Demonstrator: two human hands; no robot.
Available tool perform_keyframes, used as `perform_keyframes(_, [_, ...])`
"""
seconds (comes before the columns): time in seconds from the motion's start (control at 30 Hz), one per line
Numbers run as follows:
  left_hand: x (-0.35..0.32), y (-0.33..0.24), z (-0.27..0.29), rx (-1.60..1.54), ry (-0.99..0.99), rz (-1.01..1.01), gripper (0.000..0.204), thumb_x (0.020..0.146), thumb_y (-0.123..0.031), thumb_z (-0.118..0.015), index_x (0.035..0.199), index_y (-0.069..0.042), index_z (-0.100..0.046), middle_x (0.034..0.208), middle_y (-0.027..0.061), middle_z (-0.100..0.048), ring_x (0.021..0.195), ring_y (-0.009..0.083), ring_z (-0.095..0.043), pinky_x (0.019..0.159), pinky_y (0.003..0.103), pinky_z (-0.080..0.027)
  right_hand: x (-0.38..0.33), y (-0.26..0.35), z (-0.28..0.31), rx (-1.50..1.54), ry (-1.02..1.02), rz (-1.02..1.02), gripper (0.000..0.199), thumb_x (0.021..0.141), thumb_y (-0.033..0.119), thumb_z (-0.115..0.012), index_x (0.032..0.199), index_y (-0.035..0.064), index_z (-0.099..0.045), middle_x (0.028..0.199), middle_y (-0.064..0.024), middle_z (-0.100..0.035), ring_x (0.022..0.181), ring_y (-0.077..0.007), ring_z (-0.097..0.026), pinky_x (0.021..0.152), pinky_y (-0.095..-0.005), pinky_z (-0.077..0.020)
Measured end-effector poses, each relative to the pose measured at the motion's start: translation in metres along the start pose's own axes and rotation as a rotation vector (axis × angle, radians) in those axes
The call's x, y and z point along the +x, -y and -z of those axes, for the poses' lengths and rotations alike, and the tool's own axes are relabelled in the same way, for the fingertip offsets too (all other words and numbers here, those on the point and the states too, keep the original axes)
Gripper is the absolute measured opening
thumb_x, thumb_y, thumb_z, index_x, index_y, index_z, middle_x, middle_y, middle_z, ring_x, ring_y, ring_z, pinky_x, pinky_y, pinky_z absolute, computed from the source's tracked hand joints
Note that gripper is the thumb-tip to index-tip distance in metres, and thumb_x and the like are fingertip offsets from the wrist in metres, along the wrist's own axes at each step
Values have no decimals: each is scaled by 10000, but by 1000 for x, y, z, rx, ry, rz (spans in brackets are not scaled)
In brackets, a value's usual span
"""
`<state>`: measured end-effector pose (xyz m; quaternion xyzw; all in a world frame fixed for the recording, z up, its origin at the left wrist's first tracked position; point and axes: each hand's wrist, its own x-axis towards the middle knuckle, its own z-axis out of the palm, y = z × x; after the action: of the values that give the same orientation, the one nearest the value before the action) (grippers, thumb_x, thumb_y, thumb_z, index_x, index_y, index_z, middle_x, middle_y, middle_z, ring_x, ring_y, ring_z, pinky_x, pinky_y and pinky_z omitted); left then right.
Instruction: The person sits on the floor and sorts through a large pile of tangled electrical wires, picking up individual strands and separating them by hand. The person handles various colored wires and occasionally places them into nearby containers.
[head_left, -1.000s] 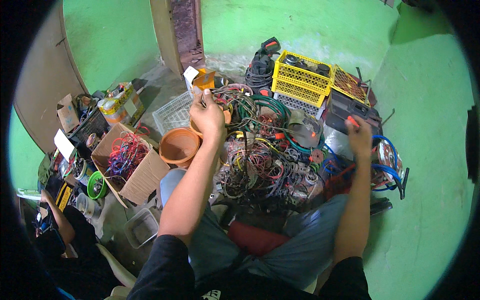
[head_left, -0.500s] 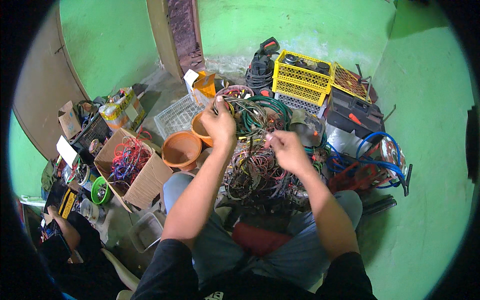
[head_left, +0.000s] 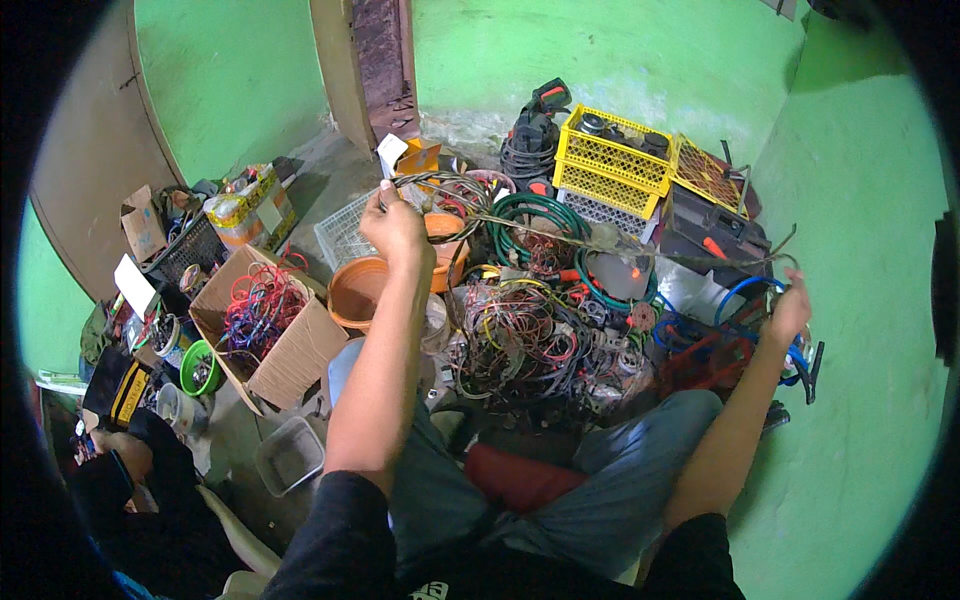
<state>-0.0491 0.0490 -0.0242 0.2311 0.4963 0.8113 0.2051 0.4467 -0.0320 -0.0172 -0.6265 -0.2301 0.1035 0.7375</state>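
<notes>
My left hand (head_left: 398, 232) is closed round a looped bundle of dark, greyish-brown wires (head_left: 450, 184), raised above the orange pots. Out to the right, my right hand (head_left: 788, 312) pinches the end of one strand. That thin wire (head_left: 625, 250) stretches almost level between the two hands. Below it lies a big tangled heap of wires (head_left: 520, 335) in red, black, grey and yellow, in front of my knees. A coiled green hose or cable (head_left: 515, 205) sits just behind the heap.
Two orange pots (head_left: 357, 290) and a cardboard box (head_left: 297, 365) of red and blue wires stand left. Yellow crates (head_left: 612, 178) and a black toolbox (head_left: 705, 225) are at the back right, beside blue hose (head_left: 740, 285). A co-worker's arm (head_left: 125, 450) shows lower left.
My right hand has swept far to the right, drawing a strand out from the bundle. My left hand has shifted slightly left and down, still gripping the bundle.
</notes>
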Motion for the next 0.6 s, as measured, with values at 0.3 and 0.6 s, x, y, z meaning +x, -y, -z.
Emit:
perform_keyframes(0.3, [-61, -1, -24, 109, 167, -87, 313, 977, -209, -547, 977, 88, -646, 781, 87, -636, 727, 150, -557, 714, 320, -456, -102, -8, -75, -283, 853, 708, 355, 883, 222, -683, 1142, -14, -626, 1066, -160, -674, 980, -239, -646, 888, -358, -489])
perform_keyframes(0.6, [-77, 18, -31, 17, 326, -59, 305, 967, -196, -561, 993, 95, -647, 850, 119, -672, 782, 154, -576, 746, 318, -462, -231, 1, -115, -414, 1150, 393, 323, 939, 291, -585, 938, -27, -637, 839, -203, -678, 833, -369, -659, 741, -431, -498])
